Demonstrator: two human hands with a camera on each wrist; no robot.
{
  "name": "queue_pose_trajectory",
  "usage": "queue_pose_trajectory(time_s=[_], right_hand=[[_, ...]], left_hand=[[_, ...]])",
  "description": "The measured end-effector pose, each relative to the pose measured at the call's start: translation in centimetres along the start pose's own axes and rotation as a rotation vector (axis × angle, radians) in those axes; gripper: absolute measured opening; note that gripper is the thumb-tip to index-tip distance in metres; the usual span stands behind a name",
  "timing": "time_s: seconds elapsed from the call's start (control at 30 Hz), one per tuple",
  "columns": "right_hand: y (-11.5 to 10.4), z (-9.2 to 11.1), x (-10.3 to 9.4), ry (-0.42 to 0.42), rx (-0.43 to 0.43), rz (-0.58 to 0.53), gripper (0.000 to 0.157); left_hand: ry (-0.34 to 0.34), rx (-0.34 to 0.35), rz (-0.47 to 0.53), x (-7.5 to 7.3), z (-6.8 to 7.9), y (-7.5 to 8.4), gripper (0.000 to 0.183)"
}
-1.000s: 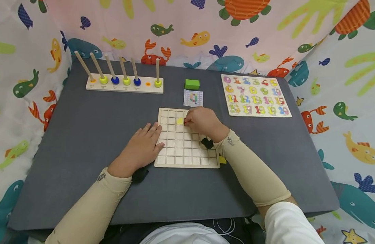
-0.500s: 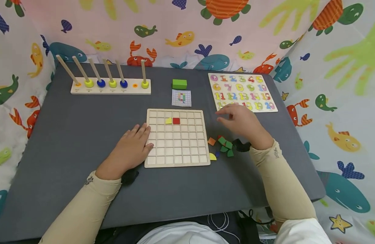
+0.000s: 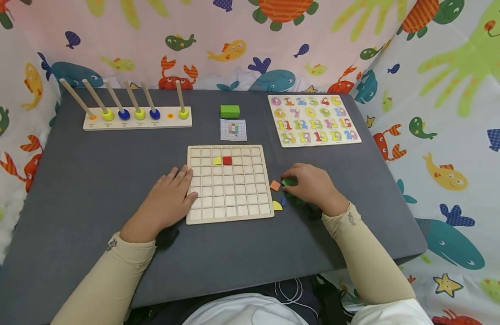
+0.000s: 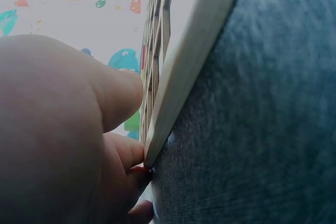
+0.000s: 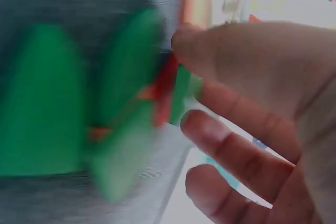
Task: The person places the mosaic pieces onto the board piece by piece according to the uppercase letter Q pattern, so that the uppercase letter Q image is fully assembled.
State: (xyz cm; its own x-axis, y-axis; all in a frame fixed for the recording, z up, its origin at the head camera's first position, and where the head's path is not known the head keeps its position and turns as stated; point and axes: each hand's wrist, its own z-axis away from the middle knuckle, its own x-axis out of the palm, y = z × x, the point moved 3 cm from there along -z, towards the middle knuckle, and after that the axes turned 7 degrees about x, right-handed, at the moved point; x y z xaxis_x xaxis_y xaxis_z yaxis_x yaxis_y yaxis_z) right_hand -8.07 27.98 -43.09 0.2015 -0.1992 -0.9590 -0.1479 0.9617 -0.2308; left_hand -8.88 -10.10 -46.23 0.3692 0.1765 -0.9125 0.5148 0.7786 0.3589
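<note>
A wooden grid board (image 3: pixel 229 189) lies mid-table, with a yellow piece (image 3: pixel 217 160) and a red square piece (image 3: pixel 227 160) side by side in its second row. My left hand (image 3: pixel 162 201) rests at the board's left edge, fingers extended over the rim; the left wrist view shows its thumb (image 4: pixel 123 95) beside the rim. To the right of the board, my right hand (image 3: pixel 312 187) pinches a green piece (image 3: pixel 288 182) between thumb and fingers. Below it, more green pieces (image 5: pixel 42 103) and a red piece (image 5: pixel 167 90) lie loose, blurred in the right wrist view and mostly hidden in the head view.
Beside the board's right edge lie an orange piece (image 3: pixel 275 185), a blue piece (image 3: pixel 283 201) and a yellow rounded piece (image 3: pixel 277 206). Behind it are a pattern card (image 3: pixel 233 135) and a green block (image 3: pixel 230 111). A peg stand (image 3: pixel 138 124) and a number board (image 3: pixel 315 121) stand farther back.
My right hand has left the red piece on the board, moved right, then come down to the loose pieces and taken a green one. The left hand stays on the board's edge.
</note>
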Motion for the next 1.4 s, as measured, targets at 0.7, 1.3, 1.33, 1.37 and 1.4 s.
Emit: queue_pose_trajectory(time_s=[0.7, 1.3, 1.33, 1.37, 1.4], right_hand=[[-5.5, -2.2, -4.1, -0.095, -0.042, -0.082, 0.022], [-11.0, -11.3, 0.8, -0.044, -0.23, 0.158, 0.013], [-11.0, -11.0, 0.5, -0.073, -0.241, 0.158, 0.014], [-11.0, -10.8, 0.1, -0.091, -0.254, 0.157, 0.017], [-11.0, -10.5, -0.4, -0.107, -0.261, 0.138, 0.019]], left_hand=[[0.001, -0.025, -0.007, -0.4, 0.0, -0.3, 0.074], [0.015, -0.033, -0.034, 0.4, -0.2, -0.6, 0.078], [0.014, -0.033, -0.034, 0.4, -0.2, -0.6, 0.078], [0.011, -0.034, -0.033, 0.4, -0.2, -0.6, 0.078], [0.008, -0.035, -0.03, 0.4, -0.2, -0.5, 0.078]])
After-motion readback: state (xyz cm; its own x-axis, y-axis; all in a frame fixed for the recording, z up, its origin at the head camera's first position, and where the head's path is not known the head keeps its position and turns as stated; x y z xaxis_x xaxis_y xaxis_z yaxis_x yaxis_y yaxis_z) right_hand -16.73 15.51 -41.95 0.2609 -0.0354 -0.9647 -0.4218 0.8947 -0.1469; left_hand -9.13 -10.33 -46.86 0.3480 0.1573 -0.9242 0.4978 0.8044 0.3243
